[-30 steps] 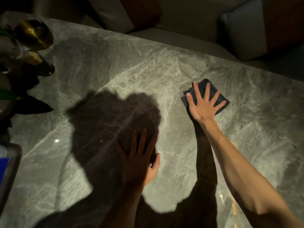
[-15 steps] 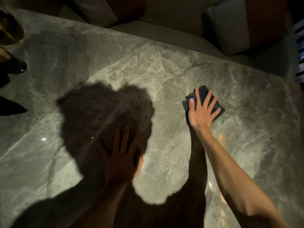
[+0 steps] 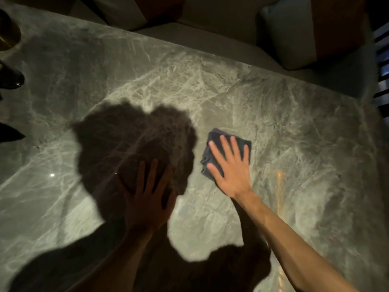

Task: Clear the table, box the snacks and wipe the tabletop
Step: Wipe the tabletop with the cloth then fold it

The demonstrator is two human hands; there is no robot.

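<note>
A grey veined marble tabletop [image 3: 294, 127] fills the view. A dark blue folded cloth [image 3: 212, 144] lies on it right of centre. My right hand [image 3: 229, 165] presses flat on the cloth, fingers spread, covering most of it. My left hand [image 3: 147, 199] rests flat on the bare tabletop, fingers apart, inside the dark shadow of my head. It holds nothing.
Dark glossy objects [image 3: 10, 79] stand at the table's left edge. Beyond the far edge runs a sofa seat [image 3: 210, 41] with a pale cushion [image 3: 288, 32]. A dark slatted thing [image 3: 382, 60] sits at the far right.
My right hand has slid the cloth toward me and slightly left across the table. My left hand stays planted flat. The view has shifted right.
</note>
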